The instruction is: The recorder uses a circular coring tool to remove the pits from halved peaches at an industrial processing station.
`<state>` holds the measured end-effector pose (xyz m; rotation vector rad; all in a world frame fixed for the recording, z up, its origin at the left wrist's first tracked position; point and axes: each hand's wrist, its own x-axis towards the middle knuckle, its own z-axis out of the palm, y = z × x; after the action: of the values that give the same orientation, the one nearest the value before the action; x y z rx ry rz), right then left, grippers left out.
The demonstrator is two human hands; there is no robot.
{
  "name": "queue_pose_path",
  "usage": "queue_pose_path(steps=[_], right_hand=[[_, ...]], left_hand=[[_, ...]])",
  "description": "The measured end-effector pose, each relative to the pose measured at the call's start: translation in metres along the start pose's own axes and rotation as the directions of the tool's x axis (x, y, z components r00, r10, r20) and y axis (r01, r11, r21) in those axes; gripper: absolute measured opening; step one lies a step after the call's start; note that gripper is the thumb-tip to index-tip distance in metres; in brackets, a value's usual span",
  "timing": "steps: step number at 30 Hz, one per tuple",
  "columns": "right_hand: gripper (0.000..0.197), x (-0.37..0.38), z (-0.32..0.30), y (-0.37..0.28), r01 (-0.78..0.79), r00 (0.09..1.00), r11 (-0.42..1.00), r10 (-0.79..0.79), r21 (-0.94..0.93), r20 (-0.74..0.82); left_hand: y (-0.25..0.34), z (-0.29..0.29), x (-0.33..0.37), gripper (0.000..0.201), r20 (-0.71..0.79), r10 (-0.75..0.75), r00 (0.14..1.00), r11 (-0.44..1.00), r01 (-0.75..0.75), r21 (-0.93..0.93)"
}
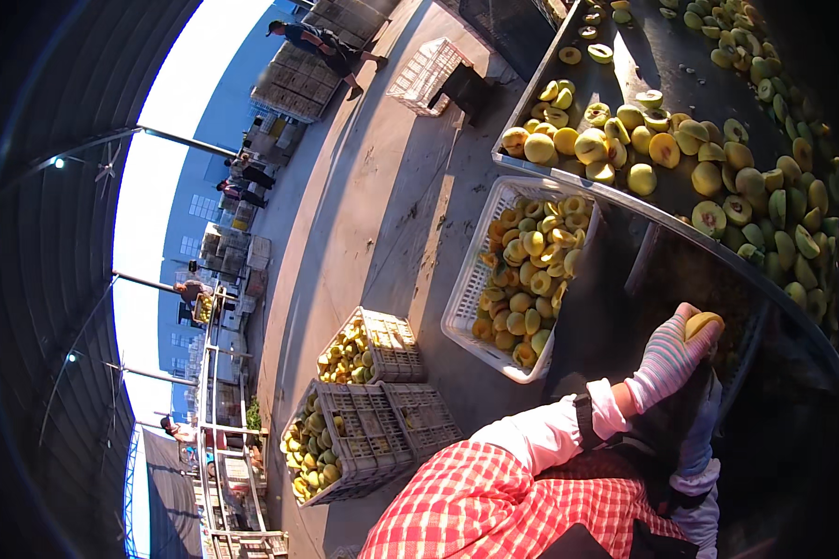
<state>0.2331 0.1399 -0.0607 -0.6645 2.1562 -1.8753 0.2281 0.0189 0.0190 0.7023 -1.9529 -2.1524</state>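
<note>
My left hand (667,361), in a striped knit glove, is closed around a yellow peach piece (704,324), which shows at its fingertips. It is just below the curved metal rim of a sorting table (657,216) heaped with whole and halved peaches (667,149). Close under the left wrist is my right hand (701,433), gloved and in deep shadow; its fingers are hidden, so what it holds cannot be made out. A white plastic crate (457,312) of yellow peach halves (531,270) stands beside the table, left of my hands.
More peach-filled crates (368,424) are grouped on the concrete floor (373,214) to the left. A white crate (424,74) and a dark stool (466,91) stand farther off. One person (317,42) walks past stacked crates (294,79); others are beyond, near a metal frame (210,391).
</note>
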Motion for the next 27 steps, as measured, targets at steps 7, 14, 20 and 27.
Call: queue_pose_path(steps=[7, 14, 20, 27], right_hand=[[0.032, 0.000, -0.009, 0.007, 0.011, 0.999, 0.999, -0.014, 0.048, 0.046], [0.031, 0.005, -0.007, -0.022, -0.229, 0.963, 0.952, 0.251, 0.203, -0.092], [0.028, -0.003, -0.011, -0.004, -0.193, 0.981, 0.980, 0.194, 0.040, -0.020], [0.042, 0.007, -0.017, -0.018, 0.084, 0.990, 0.981, -0.061, -0.174, 0.130]], left_hand=[[0.000, -0.002, 0.013, 0.026, 0.058, -0.115, 0.992, 0.956, 0.095, 0.277], [-0.012, 0.020, -0.008, 0.031, -0.092, 0.052, 0.994, 0.992, -0.041, 0.120], [-0.010, 0.021, -0.008, 0.032, -0.100, 0.154, 0.983, 0.975, -0.134, 0.178], [0.013, 0.007, 0.008, 0.028, 0.134, -0.095, 0.986, 0.896, 0.026, 0.443]])
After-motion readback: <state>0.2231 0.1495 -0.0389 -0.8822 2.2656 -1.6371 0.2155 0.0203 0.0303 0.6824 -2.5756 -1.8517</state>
